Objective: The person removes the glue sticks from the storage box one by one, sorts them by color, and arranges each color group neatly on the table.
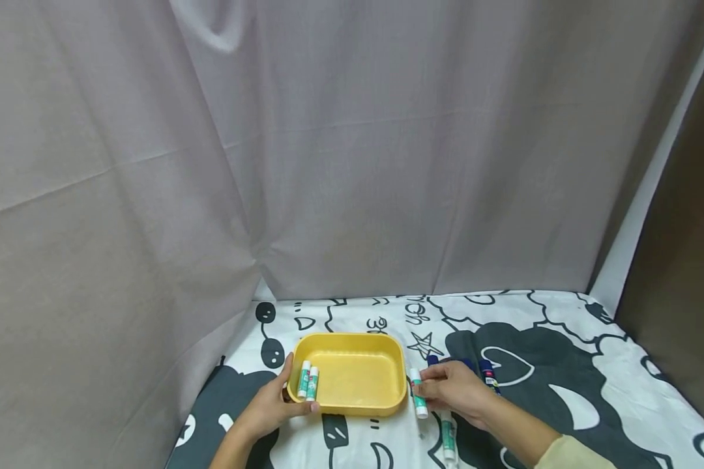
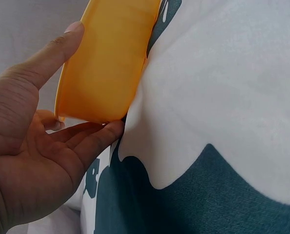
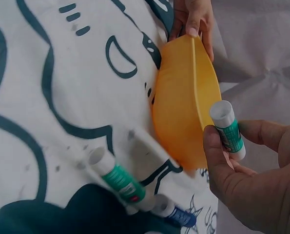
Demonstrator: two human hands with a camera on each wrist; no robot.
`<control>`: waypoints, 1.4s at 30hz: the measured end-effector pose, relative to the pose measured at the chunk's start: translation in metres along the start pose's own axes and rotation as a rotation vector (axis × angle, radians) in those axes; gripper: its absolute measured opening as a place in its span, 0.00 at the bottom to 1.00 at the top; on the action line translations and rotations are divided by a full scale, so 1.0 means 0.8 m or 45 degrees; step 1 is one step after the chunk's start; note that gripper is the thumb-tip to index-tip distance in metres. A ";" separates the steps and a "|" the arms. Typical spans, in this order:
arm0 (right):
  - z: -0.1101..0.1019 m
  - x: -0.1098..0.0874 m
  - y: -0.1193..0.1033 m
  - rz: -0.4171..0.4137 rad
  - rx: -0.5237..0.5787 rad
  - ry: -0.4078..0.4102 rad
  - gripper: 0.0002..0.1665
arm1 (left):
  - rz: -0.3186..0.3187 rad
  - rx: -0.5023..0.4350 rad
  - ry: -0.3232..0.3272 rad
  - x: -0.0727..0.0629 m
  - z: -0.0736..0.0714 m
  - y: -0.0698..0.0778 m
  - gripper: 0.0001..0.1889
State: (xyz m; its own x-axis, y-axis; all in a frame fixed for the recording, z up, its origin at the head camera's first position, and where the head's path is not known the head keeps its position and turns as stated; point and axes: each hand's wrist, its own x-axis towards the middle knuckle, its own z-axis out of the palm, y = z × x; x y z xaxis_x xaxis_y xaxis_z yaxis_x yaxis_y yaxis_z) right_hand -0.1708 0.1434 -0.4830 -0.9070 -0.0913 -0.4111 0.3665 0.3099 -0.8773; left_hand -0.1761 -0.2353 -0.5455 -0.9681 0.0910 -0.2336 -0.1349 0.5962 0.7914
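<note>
1. While my left hand [image 1: 272, 405] grips the yellow tray [image 1: 360, 378], only the head view shows two glue sticks [image 1: 312, 384] inside.
2. My right hand [image 1: 454, 391] pinches a green-and-white glue stick [image 3: 228, 131] beside the tray.
3. The left wrist view alone shows my left fingertips [image 2: 115, 128] meeting its lower edge.

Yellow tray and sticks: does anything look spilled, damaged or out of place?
Nothing looks spilled or damaged. The yellow tray looks intact, with two green sticks at its left end. One mild oddity: in the right wrist view, faint grey smudges mark the cloth near a loose green stick; I can't tell what they are.
</note>
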 end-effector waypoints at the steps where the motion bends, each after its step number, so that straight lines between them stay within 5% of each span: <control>1: -0.003 -0.002 0.003 0.005 -0.002 -0.001 0.25 | -0.007 -0.001 0.001 0.000 0.000 0.000 0.73; 13: -0.028 -0.007 0.041 0.068 0.023 0.030 0.20 | 0.012 -0.025 0.010 0.000 -0.001 -0.005 0.73; 26: -0.044 -0.021 0.075 0.063 -0.101 0.050 0.17 | -0.004 -0.030 0.033 -0.004 -0.002 -0.011 0.73; 42: -0.053 -0.032 0.104 0.131 -0.289 0.236 0.12 | 0.019 -0.042 0.003 -0.002 0.001 -0.001 0.73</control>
State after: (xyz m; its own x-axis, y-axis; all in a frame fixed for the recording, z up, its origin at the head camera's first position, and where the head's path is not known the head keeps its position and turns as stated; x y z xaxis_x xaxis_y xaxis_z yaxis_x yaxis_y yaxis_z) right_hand -0.1262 0.2117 -0.5348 -0.8977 0.1195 -0.4242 0.4215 0.5139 -0.7472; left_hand -0.1745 -0.2355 -0.5464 -0.9705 0.0976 -0.2204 -0.1275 0.5682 0.8130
